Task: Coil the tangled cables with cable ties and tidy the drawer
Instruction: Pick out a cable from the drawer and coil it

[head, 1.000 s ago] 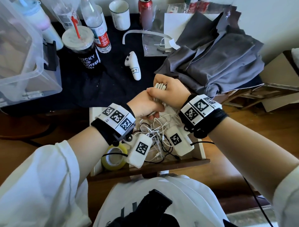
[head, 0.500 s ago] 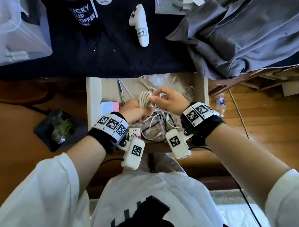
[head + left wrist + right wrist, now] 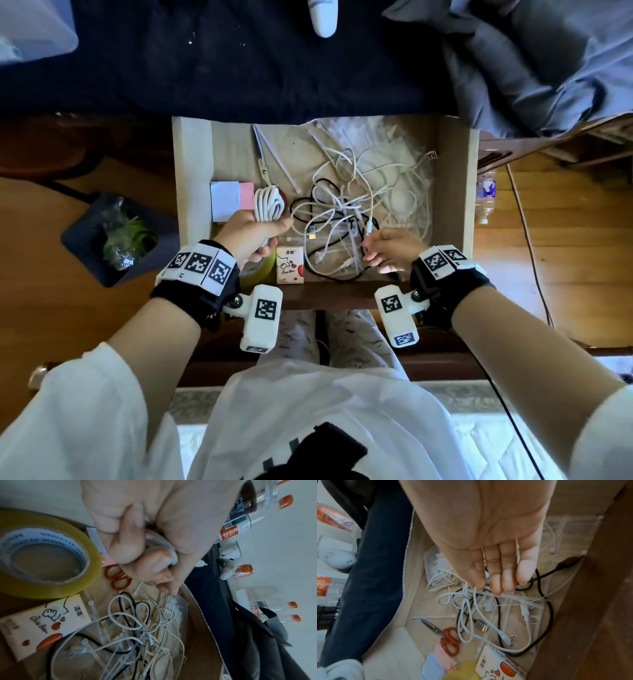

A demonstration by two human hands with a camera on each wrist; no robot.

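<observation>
The wooden drawer stands pulled out below the desk. My left hand grips a coiled white cable at the drawer's front left; in the left wrist view the fingers curl round the coil. A tangle of white and black cables fills the drawer's middle. My right hand hovers over the tangle's right side, fingers straight, tips at the cables, holding nothing. Loose white cable ties lie near the scissors; a bag of ties sits at the back.
The drawer also holds sticky notes, a tape roll and a tissue pack. A bin stands on the floor to the left and a bottle to the right. Grey cloth covers the desk's right.
Both hands came down from above the desk into the drawer. My right hand let go of the coil and moved right over the tangle. The left hand kept the coil.
</observation>
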